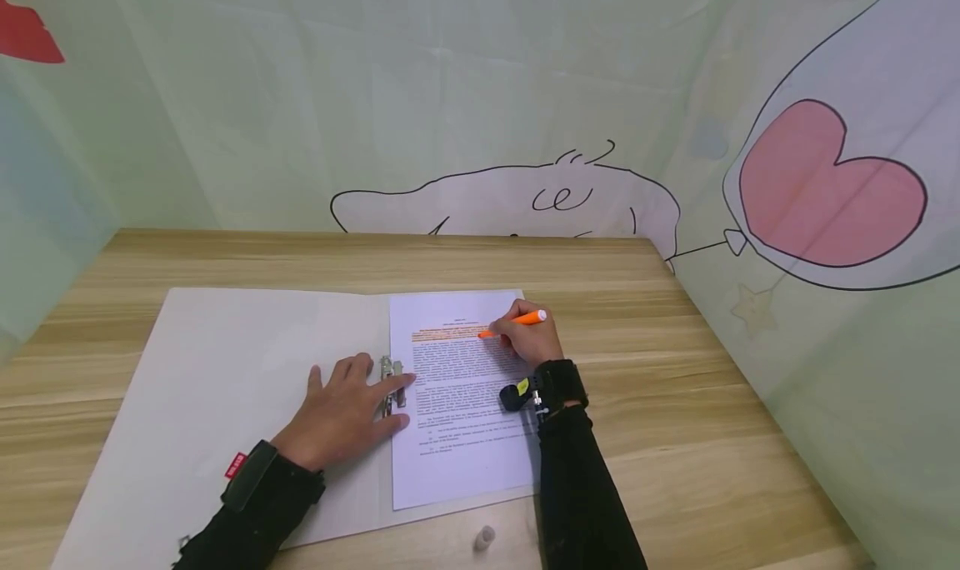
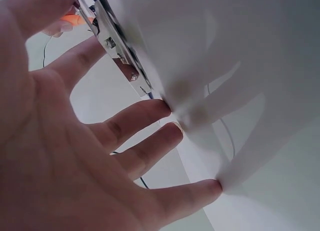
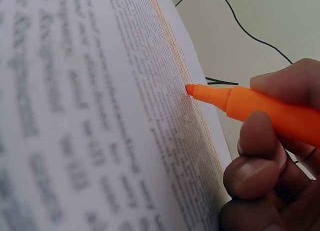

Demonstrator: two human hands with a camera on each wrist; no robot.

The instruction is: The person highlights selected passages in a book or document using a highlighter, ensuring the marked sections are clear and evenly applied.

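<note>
An open white folder [image 1: 225, 362] lies on the table, with a printed sheet [image 1: 465, 474] on its right side. My right hand [image 1: 534, 338] pinches an orange highlighter [image 1: 531, 317] between thumb and fingers. In the right wrist view, the highlighter's uncapped tip [image 3: 190, 89] touches the text near the top, where orange lines are marked. Fingers spread, my left hand [image 1: 337, 420] rests on the folder beside the metal clip [image 1: 386, 370]. Its index finger and thumb reach over the sheet's left edge. The left wrist view shows the other fingertips touching the folder's surface.
A small greyish cylindrical piece [image 1: 484, 538] is on the wooden table [image 1: 675, 437] in front of the folder. A printed cloth wall [image 1: 450, 95] stands behind the table and along its sides.
</note>
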